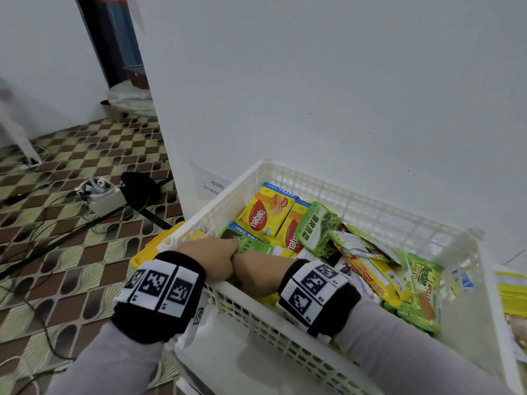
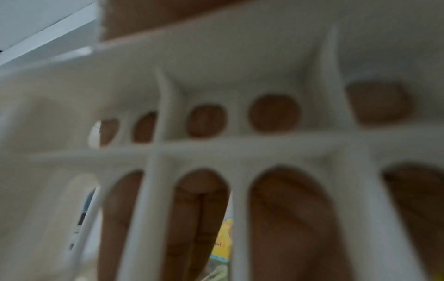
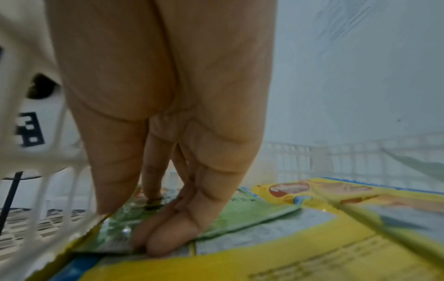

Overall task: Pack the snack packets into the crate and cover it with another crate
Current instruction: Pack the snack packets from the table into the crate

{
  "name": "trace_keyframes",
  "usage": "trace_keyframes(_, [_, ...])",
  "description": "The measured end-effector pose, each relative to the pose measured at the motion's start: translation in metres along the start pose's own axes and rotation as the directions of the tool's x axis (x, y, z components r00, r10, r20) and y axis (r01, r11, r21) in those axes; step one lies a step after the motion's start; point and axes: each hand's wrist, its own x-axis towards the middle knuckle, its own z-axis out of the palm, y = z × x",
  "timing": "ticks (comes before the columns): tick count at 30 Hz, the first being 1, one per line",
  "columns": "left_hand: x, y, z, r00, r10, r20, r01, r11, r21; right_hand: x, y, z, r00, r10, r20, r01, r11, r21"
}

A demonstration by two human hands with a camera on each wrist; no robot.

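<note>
A white lattice crate (image 1: 370,212) holds several snack packets: yellow wafer boxes (image 1: 265,215), green pandan packets (image 1: 422,289) and others. Both hands are inside its near left corner, side by side. My left hand (image 1: 212,248) reaches over the rim. In the left wrist view its fingers (image 2: 288,218) run straight down behind the crate wall (image 2: 216,146). My right hand (image 1: 256,273) presses straight fingertips (image 3: 168,241) down on a flat green packet (image 3: 252,213) that lies over yellow boxes (image 3: 336,192). The same green packet (image 1: 258,248) shows just beyond the two hands.
The crate stands against a white wall, with a white surface (image 1: 228,360) under its near side and something yellow (image 1: 142,252) under its left corner. More packets (image 1: 510,295) lie outside to the right. A box with cables (image 1: 102,195) sits on the patterned floor at left.
</note>
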Motion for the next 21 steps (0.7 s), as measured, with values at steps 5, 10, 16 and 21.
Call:
trace_keyframes(5, [-0.016,-0.003,-0.018,0.992,0.084,-0.093,-0.092,0.992,-0.089,-0.006,-0.001,-0.011,0.993,-0.083,0.078,0.075,0.992,0.1])
trace_keyframes(10, [-0.042,0.003,-0.066,0.941,0.276,-0.197,-0.3,0.949,-0.101,-0.019,0.016,-0.032,0.999,-0.017,0.029,0.004,0.919,0.395])
trace_keyframes(16, [-0.002,0.047,-0.108,0.821,0.387,-0.419,-0.476,0.87,-0.129,-0.047,0.075,-0.054,0.861,0.406,-0.305,-0.294,0.888,0.354])
trace_keyframes(21, [0.055,0.083,-0.084,0.883,0.395,-0.252,-0.427,0.901,-0.083,-0.078,0.123,-0.041,0.745,0.635,-0.205,-0.487,0.727,0.484])
